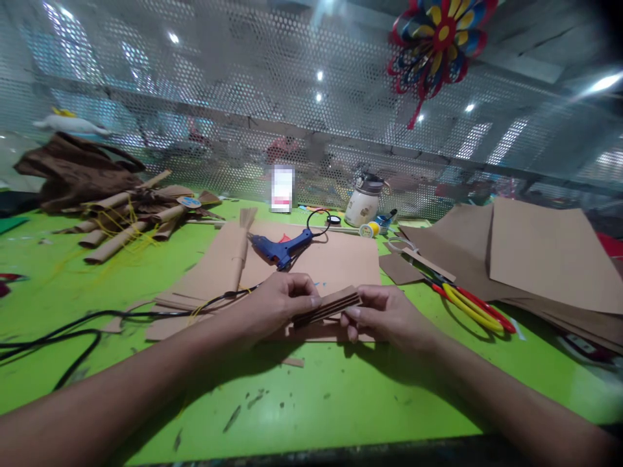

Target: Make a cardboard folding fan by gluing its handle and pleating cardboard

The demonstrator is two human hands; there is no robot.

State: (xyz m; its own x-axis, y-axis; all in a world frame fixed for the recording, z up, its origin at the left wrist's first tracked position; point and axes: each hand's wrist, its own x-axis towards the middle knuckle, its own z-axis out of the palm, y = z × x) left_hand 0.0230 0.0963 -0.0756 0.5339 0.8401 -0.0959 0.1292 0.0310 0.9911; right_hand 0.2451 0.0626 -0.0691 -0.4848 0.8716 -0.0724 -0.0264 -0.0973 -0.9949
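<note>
Between my two hands is a small folded piece of brown cardboard [331,306], its layered edges facing me. My left hand [282,299] pinches its left end between thumb and fingers. On the right end, my right hand [384,314] grips it the same way. Beneath and behind it lie flat sheets of brown paper [341,256] on the green table [272,408]. A blue glue gun [282,248] rests on those sheets just beyond my hands, nozzle to the left. A rolled paper tube with a frayed end [241,250] lies left of the glue gun.
Scissors with red and yellow handles [474,308] lie at right, by stacked brown paper [549,253]. Paper rolls with yellow string [117,240] and a brown bag [78,172] sit at left. A black cord [160,314] crosses the left side. A white bottle [363,204] stands behind.
</note>
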